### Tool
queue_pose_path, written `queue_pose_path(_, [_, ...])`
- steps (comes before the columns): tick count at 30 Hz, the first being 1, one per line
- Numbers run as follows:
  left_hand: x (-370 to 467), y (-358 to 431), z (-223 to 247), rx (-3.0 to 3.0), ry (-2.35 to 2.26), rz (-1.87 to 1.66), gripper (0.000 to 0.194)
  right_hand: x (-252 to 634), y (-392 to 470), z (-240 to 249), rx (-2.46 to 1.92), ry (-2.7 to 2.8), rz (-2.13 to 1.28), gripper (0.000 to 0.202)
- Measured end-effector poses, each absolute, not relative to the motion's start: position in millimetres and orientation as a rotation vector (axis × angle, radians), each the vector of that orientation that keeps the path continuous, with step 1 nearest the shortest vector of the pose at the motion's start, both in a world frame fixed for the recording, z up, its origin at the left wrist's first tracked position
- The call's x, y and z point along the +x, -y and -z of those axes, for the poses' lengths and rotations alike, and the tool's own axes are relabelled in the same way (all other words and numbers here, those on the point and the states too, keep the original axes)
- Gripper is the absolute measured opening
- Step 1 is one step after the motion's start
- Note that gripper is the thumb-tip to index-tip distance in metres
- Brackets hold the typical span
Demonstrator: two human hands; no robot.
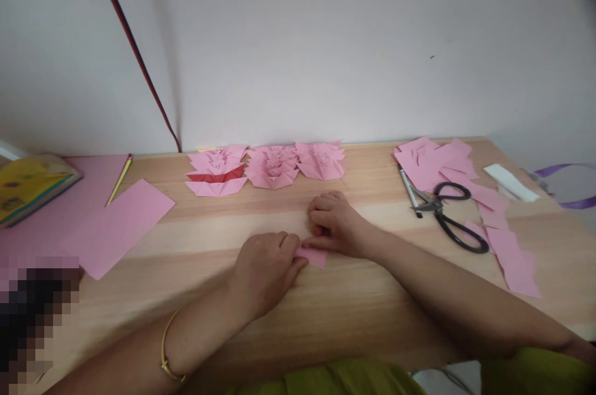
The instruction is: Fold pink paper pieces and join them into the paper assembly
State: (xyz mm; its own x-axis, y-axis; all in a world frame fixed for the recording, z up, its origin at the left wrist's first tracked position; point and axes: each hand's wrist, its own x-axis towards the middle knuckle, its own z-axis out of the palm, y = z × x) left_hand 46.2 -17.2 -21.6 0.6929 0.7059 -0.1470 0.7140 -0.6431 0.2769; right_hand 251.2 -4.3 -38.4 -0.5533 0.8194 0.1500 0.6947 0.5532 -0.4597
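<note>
A small folded piece of pink paper (315, 256) lies on the wooden table between my hands. My left hand (270, 267), with a gold bangle on its wrist, pinches the paper's left side between thumb and fingers. From the right, my right hand (336, 225) has its fingers curled, and its thumb touches the paper's upper edge. Part of the paper is hidden under the fingers. Beyond my hands, folded pink paper shapes (272, 168) stand in three overlapping rows near the wall, with one red piece (218, 176) in the left row.
Black-handled scissors (437, 204), a pen (410, 191) and loose pink papers (514, 261) lie at the right, near a white strip (511, 182). On the left are pink sheets (133, 224), a yellow pencil (119, 181) and a yellow pouch (35, 187). A wall (298, 41) borders the table's far edge.
</note>
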Motion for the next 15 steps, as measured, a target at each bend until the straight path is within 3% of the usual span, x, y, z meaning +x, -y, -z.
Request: queue_pose_path(15, [46.0,13.9,21.7,2.603,-1.126,0.028,0.023,244.9,12.2,32.7,-1.363,2.478,-0.394,0.039])
